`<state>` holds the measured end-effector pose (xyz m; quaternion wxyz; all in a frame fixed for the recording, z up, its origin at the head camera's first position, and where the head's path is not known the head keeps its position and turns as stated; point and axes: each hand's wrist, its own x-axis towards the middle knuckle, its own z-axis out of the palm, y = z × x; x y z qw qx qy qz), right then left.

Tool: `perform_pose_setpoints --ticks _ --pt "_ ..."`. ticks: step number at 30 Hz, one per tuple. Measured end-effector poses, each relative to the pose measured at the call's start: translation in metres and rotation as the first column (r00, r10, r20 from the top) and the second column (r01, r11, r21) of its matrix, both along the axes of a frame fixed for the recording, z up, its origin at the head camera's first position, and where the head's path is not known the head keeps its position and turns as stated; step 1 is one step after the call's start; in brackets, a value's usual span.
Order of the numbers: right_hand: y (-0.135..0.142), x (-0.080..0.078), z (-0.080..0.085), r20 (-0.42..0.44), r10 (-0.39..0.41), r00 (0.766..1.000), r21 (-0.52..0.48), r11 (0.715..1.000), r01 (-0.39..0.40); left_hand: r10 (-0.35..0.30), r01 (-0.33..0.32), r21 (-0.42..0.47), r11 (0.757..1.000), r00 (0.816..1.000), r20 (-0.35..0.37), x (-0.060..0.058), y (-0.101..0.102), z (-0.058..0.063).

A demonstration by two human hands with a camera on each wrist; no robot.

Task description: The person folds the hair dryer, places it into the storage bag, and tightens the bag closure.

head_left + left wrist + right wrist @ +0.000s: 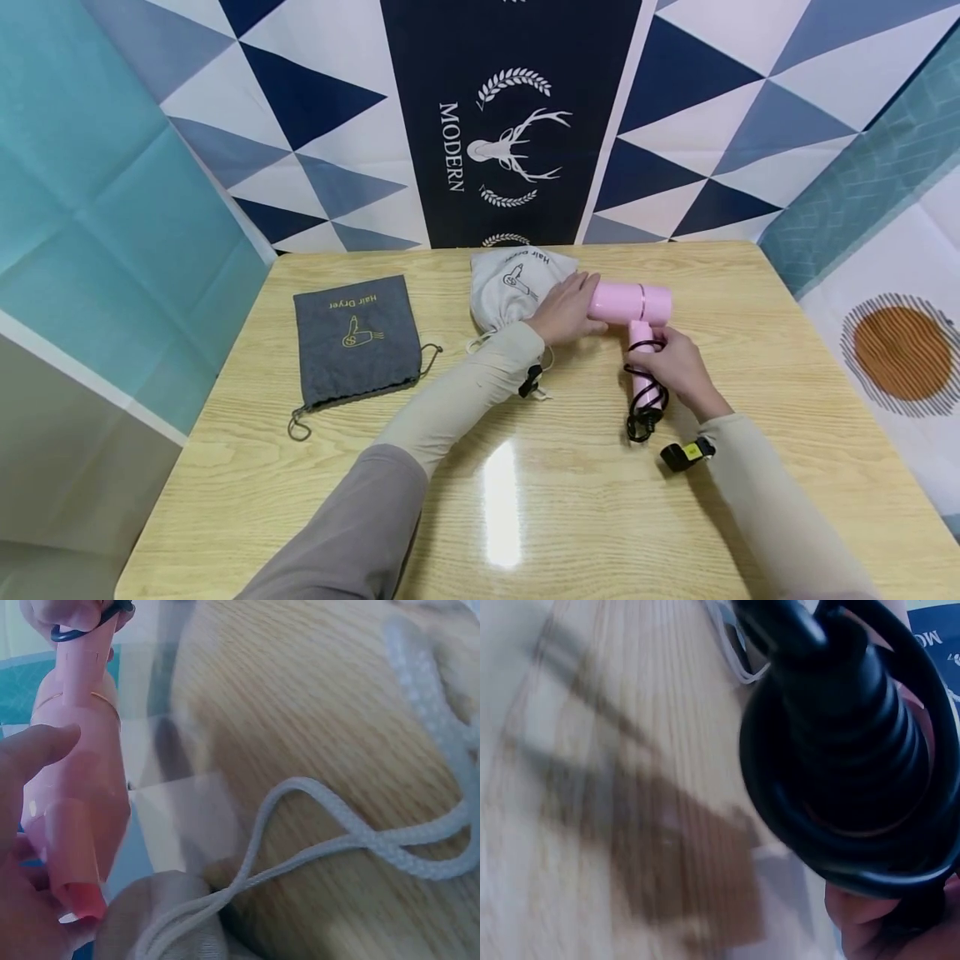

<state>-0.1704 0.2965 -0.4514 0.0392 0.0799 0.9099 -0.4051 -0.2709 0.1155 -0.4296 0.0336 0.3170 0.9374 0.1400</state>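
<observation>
A pink hair dryer point(626, 302) is held between both hands near the back right of the table. My right hand point(681, 368) grips its handle, where a black cord point(645, 419) is wound in loops. At the nozzle end, my left hand point(564, 312) holds the barrel; the left wrist view shows the thumb point(45, 746) over it and fingers on the other side. Just behind the left hand lies a light grey drawstring pouch point(498, 287) printed "Hair Dryer", partly covered by that hand. The cord's ribbed sleeve point(855, 742) fills much of the right wrist view.
On the left of the wooden table point(585, 517) a dark grey drawstring pouch point(356, 337) with yellow print lies flat. White string point(300, 847) loops under the left wrist. A patterned cloth point(322, 108) hangs behind the table's back edge.
</observation>
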Motion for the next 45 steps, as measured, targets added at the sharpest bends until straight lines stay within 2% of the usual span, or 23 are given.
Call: perform_pose_setpoints --ticks 4,7,15,19,22,29,34,40,45 --pt "-0.002 0.001 0.005 -0.043 0.011 0.999 0.018 1.000 -0.010 0.043 -0.045 -0.017 0.999 0.994 -0.098 0.003 0.000 0.004" --pt "-0.003 0.002 0.008 -0.062 0.020 0.998 0.024 1.000 -0.019 0.051 -0.056 -0.032 0.998 0.989 -0.138 0.006 -0.001 0.007" --pt "-0.005 0.004 0.013 -0.054 0.098 0.994 0.027 0.995 -0.097 -0.037 0.029 -0.077 0.997 0.993 -0.108 0.002 -0.011 0.012" --pt "-0.005 0.002 0.014 -0.033 0.145 0.989 0.035 0.989 -0.144 -0.052 0.050 -0.033 0.998 0.996 -0.067 0.001 -0.017 0.012" --pt "-0.005 0.002 0.016 -0.015 0.171 0.985 0.025 0.985 -0.171 -0.055 0.056 0.010 0.998 0.997 -0.044 0.003 -0.022 0.014" --pt "-0.007 0.003 0.021 -0.021 0.215 0.976 -0.008 0.976 -0.216 -0.007 0.011 0.030 1.000 0.994 -0.111 0.012 -0.030 0.019" --pt "-0.009 0.004 0.024 -0.008 0.222 0.975 -0.060 0.973 -0.222 0.025 -0.019 0.058 0.998 0.993 -0.118 0.015 -0.035 0.020" --pt "-0.010 0.003 0.025 -0.018 0.209 0.978 -0.073 0.975 -0.210 0.060 -0.051 0.090 0.995 0.993 -0.100 0.016 -0.039 0.022" --pt "-0.014 0.002 0.029 0.004 0.168 0.986 -0.103 0.981 -0.167 0.093 -0.079 0.106 0.991 0.987 -0.134 0.018 -0.044 0.026"
